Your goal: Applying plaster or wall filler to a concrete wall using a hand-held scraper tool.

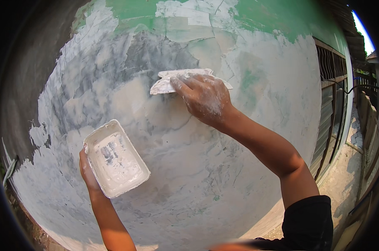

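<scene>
My right hand [208, 98], dusted with white paste, grips a wide, flat putty knife [164, 85] coated in the same white. Its blade lies at the wall [214, 163], over a patch of grey and white filler. Lower and to the left, my left hand [88, 169] holds a white rectangular tub [133, 182] by its left side, its mouth tipped toward me. White paste coats the tub's inside, with a dark smeared patch on its floor. Most of the left fingers are hidden behind the tub.
Green paint [273, 19] shows along the wall's top, and bare dark grey wall [20, 79] at the left. A barred window [331, 62] is on the right, with a dark cable [365, 87] beside it. A sunlit path [342, 175] runs along the lower right.
</scene>
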A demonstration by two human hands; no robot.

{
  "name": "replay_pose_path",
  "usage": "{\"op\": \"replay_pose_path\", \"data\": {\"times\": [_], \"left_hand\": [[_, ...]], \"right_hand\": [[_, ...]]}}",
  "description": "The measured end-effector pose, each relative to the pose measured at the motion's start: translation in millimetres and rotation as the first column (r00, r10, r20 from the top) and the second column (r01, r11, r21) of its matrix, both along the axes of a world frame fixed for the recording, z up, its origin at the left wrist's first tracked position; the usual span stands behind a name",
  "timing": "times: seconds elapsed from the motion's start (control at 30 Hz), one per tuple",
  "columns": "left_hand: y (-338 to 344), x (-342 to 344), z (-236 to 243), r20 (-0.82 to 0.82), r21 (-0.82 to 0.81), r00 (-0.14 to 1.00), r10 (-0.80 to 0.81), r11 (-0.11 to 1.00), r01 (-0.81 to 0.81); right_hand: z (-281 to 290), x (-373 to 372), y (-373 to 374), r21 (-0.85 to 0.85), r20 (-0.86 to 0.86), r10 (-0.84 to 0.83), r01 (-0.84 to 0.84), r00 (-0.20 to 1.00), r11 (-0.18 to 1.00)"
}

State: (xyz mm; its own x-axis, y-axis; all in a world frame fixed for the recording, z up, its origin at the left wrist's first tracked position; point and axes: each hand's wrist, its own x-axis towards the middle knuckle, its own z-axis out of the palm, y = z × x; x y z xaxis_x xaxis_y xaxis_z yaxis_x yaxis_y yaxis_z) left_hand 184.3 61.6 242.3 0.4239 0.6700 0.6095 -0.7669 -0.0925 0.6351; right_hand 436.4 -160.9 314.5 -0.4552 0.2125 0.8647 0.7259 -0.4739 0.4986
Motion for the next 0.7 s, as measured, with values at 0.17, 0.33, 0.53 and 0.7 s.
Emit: {"op": "replay_pose_path", "data": {"times": [0.17,0.33,0.53,0.7], "left_hand": [[-9.1,-21.7,-64.4,-0.005,-0.231,0.988,0.152,0.961,-0.149],[-7.8,-44.1,-143.7,-0.039,-0.347,0.931,0.363,0.869,-0.353],[-1.8,-56.4,-180.2,-0.209,-0.303,0.746,0.632,0.684,-0.664],[-58.4,-34.6,-129.7,-0.389,-0.272,0.604,0.696,0.539,-0.797]], "right_hand": [[-134.8,-59.0,-17.4,-0.322,-0.196,0.224,-0.279,0.955,0.905],[-185.1,-73.9,-10.2,0.18,-0.926,0.362,-0.72,0.106,0.67],[-249.3,-69.1,78.4,0.758,-0.653,0.414,-0.554,-0.635,0.345],[-234.4,-76.1,92.0,0.939,-0.33,0.245,-0.293,-0.912,0.179]]}}
